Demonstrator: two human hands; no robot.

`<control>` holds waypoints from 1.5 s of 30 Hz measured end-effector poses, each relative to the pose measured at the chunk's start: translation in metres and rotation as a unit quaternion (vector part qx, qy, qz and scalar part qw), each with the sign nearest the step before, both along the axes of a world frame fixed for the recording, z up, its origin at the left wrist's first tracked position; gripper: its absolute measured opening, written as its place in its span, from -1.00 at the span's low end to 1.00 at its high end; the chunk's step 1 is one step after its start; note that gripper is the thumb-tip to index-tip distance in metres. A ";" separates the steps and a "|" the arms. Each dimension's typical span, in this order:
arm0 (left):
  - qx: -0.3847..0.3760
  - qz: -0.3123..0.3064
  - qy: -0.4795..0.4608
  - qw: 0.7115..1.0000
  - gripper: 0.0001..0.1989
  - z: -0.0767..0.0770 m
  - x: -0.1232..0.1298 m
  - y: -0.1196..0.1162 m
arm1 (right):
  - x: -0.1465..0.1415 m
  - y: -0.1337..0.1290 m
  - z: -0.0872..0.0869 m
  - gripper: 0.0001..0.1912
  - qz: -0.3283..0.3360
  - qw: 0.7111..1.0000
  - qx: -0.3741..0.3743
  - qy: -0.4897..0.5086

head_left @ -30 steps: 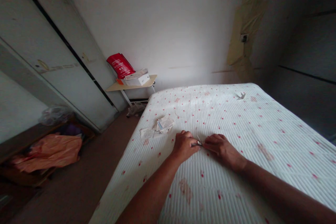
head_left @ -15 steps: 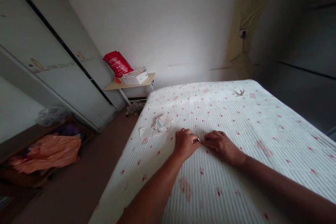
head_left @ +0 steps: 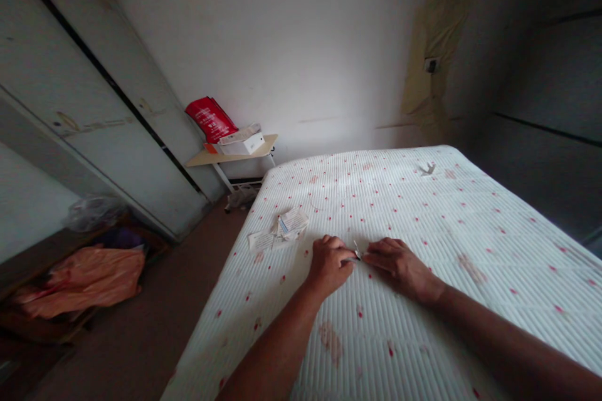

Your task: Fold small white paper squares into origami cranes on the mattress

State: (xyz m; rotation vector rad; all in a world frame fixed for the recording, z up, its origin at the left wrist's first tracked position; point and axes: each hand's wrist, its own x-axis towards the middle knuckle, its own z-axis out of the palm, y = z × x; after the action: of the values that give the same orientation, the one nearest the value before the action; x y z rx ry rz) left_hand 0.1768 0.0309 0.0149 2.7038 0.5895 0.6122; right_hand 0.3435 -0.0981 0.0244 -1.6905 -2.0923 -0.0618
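Between my two hands, low over the bed, is a small whitish folded paper [head_left: 357, 250] with a thin point sticking up. My left hand [head_left: 330, 265] pinches it from the left, thumb and fingers closed. From the other side the fingers of my right hand [head_left: 399, 268] are closed on its right end. Most of the paper is hidden by the fingers, so its full shape does not show. Left of my left hand lie several pieces of printed paper [head_left: 292, 223], partly overlapping. Farther back, a small folded paper figure [head_left: 427, 169] with pointed parts rests on the bed.
The bed [head_left: 376, 344] has a ribbed white cover with red dots. Beyond its far left corner, a small table [head_left: 202, 158] carries a red bag [head_left: 211, 120] and a white box [head_left: 242, 144]. Orange cloth [head_left: 84, 279] lies on a low wooden unit at left, near a wardrobe [head_left: 117, 131].
My hands stay together at the same spot, with the fingers shifting slightly on the folded paper. The left thumb has moved a little lower. The whole view has tilted slightly.
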 end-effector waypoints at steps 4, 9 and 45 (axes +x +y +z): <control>0.050 -0.007 0.025 0.998 -0.86 0.009 -0.002 -0.007 | -0.004 0.001 0.002 -0.69 -0.010 1.000 -0.012 -0.015; 0.134 -0.023 0.060 0.989 -0.82 0.022 -0.007 -0.022 | -0.006 0.002 0.000 -0.79 -0.027 0.999 -0.012 -0.023; 0.044 -0.014 -0.027 0.999 -0.71 0.010 -0.031 -0.006 | 0.019 -0.005 -0.014 -0.69 -0.072 0.982 0.084 0.151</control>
State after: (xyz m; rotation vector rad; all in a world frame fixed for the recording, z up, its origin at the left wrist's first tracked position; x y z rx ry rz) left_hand 0.1455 0.0246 0.0248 2.7623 0.5216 0.7183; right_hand 0.3622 -0.1031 0.0102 -1.6345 -1.6943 -0.0232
